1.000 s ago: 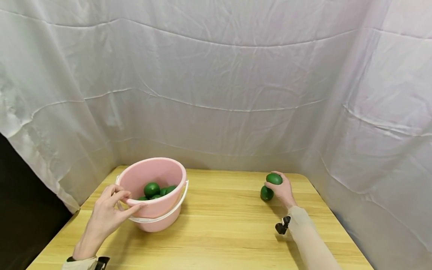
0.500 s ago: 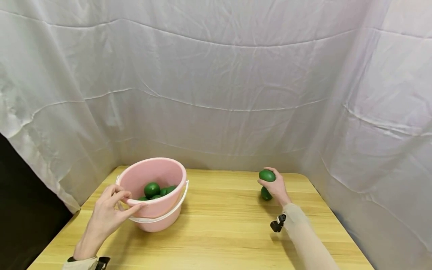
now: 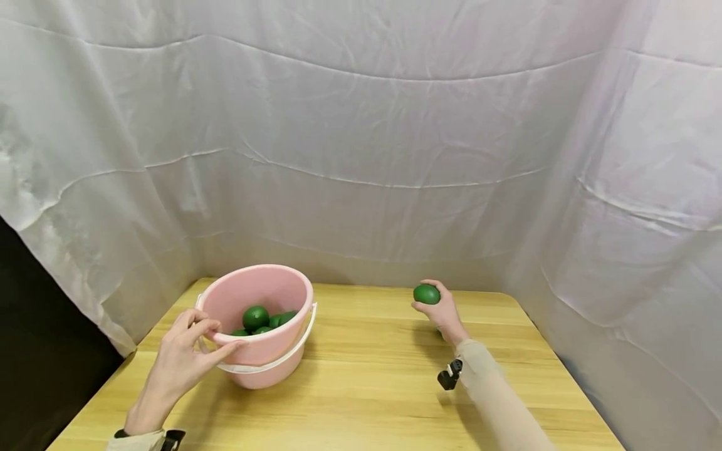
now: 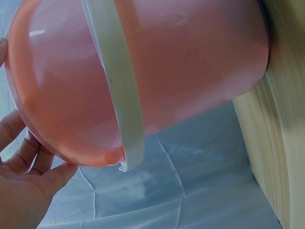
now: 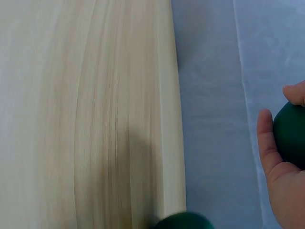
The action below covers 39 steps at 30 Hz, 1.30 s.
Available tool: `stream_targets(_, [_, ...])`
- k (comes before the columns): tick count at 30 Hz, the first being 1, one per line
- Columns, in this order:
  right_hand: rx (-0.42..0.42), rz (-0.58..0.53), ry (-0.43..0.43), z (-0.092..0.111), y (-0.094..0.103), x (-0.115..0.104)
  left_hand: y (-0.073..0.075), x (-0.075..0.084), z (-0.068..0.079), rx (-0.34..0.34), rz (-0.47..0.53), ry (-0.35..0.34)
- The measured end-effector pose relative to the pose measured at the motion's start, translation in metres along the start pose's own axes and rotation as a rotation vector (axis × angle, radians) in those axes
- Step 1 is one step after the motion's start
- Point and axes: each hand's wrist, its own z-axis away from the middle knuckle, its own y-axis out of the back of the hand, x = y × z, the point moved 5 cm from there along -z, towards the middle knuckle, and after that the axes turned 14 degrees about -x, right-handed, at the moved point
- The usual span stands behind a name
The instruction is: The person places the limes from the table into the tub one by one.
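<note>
A pink bucket [image 3: 265, 357] with a white handle [image 3: 265, 365] stands at the left of the table, several dark green oval fruits [image 3: 256, 317] inside it. My left hand [image 3: 179, 354] grips its near left rim, thumb outside; the left wrist view shows those fingers [image 4: 45, 160] at the rim. On the right, my right hand [image 3: 444, 311] holds another dark green oval fruit [image 3: 427, 294] above the table between thumb and fingers. A second loose fruit [image 5: 186, 221] lies on the table below, mostly hidden by that hand in the head view.
The wooden table [image 3: 372, 388] has its far edge close to a pale grey cloth backdrop [image 3: 361, 156]. More cloth hangs along both sides. A dark panel [image 3: 45, 332] shows at the far left.
My right hand has carried its fruit leftward, rising slightly at first, away from the one on the table, which is now mostly covered. My left hand stays on the bucket rim.
</note>
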Motion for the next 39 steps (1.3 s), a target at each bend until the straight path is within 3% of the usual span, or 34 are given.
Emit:
stream_targets(7, [-0.054,0.042,0.010,-0.004,-0.025,-0.011,0.000,-0.001,0.001,-0.007,0.007,-0.004])
stream_targets(27, [-0.250,-0.006,0.155,-0.006,-0.111,-0.075,0.000,-0.001,0.000,-0.001,0.011,-0.010])
stream_targets(39, [-0.296,-0.056,0.225,-0.007,-0.142,-0.102,-0.001,-0.002,0.001,0.010,0.017,-0.020])
